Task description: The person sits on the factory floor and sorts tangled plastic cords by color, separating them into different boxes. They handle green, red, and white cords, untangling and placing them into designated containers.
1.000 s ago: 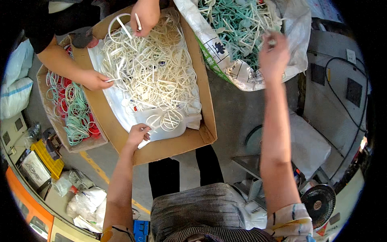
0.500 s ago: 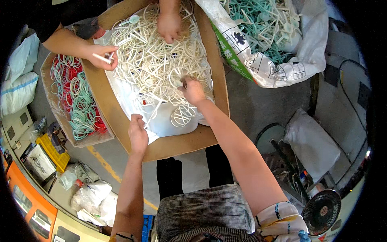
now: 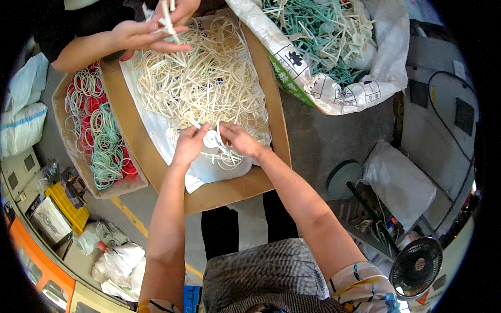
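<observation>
My left hand [image 3: 189,143] and my right hand [image 3: 239,140] are close together over the near end of a cardboard box [image 3: 229,196]. Between them is a white plastic piece [image 3: 213,140] with a round, disc-like part and thin strips. Fingers of both hands pinch it; their exact grip is partly hidden. Past my hands lies a tangled heap of cream-white plastic rings and sticks [image 3: 193,88], on a white plastic sheet [image 3: 201,180] lining the box. A few loose rings [image 3: 229,159] hang just below my right hand.
At the upper left, a co-worker's hands [image 3: 151,34] hold white plastic sticks. A narrower box [image 3: 104,190] at left has green and red rings. A white sack [image 3: 355,99] of green and white pieces stands upper right. A black fan [image 3: 416,267] is lower right.
My right hand has come back from the heap toward my left, which has risen to meet it; both now hold the white piece. The co-worker's hands have left the heap and come together.
</observation>
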A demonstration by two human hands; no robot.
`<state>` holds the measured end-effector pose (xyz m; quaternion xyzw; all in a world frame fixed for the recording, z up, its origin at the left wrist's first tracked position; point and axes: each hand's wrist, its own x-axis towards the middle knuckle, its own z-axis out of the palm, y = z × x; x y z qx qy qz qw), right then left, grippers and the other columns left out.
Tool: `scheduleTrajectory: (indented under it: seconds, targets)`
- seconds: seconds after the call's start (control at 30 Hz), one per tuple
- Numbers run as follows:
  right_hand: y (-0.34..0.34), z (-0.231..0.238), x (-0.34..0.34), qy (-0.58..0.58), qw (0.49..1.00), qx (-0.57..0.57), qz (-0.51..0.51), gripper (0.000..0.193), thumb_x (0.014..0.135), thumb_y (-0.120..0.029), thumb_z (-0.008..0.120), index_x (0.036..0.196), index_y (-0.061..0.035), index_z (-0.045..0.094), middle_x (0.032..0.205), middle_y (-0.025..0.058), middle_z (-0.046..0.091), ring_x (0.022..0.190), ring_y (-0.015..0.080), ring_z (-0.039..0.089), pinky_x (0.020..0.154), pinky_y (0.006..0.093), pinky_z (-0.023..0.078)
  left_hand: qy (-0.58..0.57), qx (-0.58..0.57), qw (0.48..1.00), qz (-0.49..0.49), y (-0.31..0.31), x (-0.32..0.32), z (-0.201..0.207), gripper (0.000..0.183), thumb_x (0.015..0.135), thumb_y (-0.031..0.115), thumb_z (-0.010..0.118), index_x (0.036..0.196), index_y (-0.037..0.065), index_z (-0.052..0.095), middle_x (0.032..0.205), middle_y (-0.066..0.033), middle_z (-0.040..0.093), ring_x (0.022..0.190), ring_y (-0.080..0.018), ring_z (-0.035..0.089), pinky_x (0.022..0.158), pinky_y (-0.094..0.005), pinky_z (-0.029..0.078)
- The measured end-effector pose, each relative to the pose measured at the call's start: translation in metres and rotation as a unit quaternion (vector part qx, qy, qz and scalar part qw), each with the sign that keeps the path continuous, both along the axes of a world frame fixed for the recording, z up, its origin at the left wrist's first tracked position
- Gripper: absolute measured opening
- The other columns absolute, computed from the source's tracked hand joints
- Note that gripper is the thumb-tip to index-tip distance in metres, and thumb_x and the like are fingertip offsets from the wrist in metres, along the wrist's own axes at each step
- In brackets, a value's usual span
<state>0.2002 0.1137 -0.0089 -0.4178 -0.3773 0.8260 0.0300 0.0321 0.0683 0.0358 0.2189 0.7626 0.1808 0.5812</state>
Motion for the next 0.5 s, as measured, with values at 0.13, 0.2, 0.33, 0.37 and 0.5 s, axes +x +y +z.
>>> scheduleTrajectory:
  seconds: [0.13, 0.2, 0.33, 0.37, 0.5]
  targets:
    - [0.01, 0.002, 0.008, -0.003, 0.975, 0.172, 0.143, 0.045, 0.084, -0.038, 0.058, 0.115, -0.006, 0.056, 0.096, 0.0152, 0.064, 0.087, 0.0237, 0.06, 0.079, 0.0336, 0.046, 0.005, -0.083, 0.994, 0.075, -0.016, -0.003, -0.001, 0.045, 0.089, 0.039, 0.055, 0.068, 0.0, 0.059, 0.061, -0.0077, 0.058, 0.055, -0.0175, 0.053, 0.055, -0.0327, 0.041]
    - [0.012, 0.0, 0.014, -0.015, 0.961, 0.199, 0.19, 0.046, 0.084, -0.038, 0.058, 0.117, -0.0066, 0.056, 0.093, 0.0147, 0.064, 0.087, 0.0239, 0.061, 0.079, 0.0345, 0.047, 0.214, -0.009, 0.973, -0.085, -0.025, -0.003, -0.002, 0.044, 0.089, 0.039, 0.053, 0.067, 0.001, 0.06, 0.064, -0.0144, 0.06, 0.057, -0.0269, 0.056, 0.057, -0.0394, 0.043]
    - [0.007, -0.014, 0.024, -0.063, 0.996, 0.049, 0.027, 0.053, 0.086, -0.037, 0.056, 0.126, -0.0043, 0.049, 0.09, 0.0144, 0.065, 0.079, 0.0215, 0.063, 0.072, 0.0334, 0.049, 0.388, 0.016, 0.876, -0.286, -0.02, 0.012, 0.028, 0.045, 0.089, 0.039, 0.053, 0.072, -0.002, 0.06, 0.067, -0.0221, 0.059, 0.064, -0.0364, 0.057, 0.061, -0.0442, 0.043]
    - [0.003, -0.023, 0.028, -0.076, 0.996, -0.007, -0.036, 0.055, 0.087, -0.037, 0.055, 0.129, -0.0035, 0.046, 0.089, 0.0144, 0.065, 0.076, 0.0207, 0.063, 0.07, 0.0329, 0.049, 0.399, 0.032, 0.863, -0.308, -0.017, 0.017, 0.034, 0.046, 0.088, 0.04, 0.054, 0.071, -0.003, 0.059, 0.063, -0.021, 0.058, 0.061, -0.0343, 0.056, 0.059, -0.0417, 0.043]
    - [-0.024, -0.067, 0.036, -0.137, 0.982, -0.027, -0.13, 0.047, 0.089, -0.024, 0.054, 0.127, 0.0011, 0.045, 0.088, 0.0134, 0.065, 0.07, 0.0187, 0.062, 0.064, 0.0302, 0.05, 0.129, 0.131, 0.983, 0.021, 0.031, 0.045, 0.074, 0.035, 0.089, 0.033, 0.057, 0.075, 0.002, 0.059, 0.059, -0.0083, 0.054, 0.053, -0.0202, 0.046, 0.051, -0.0332, 0.038]
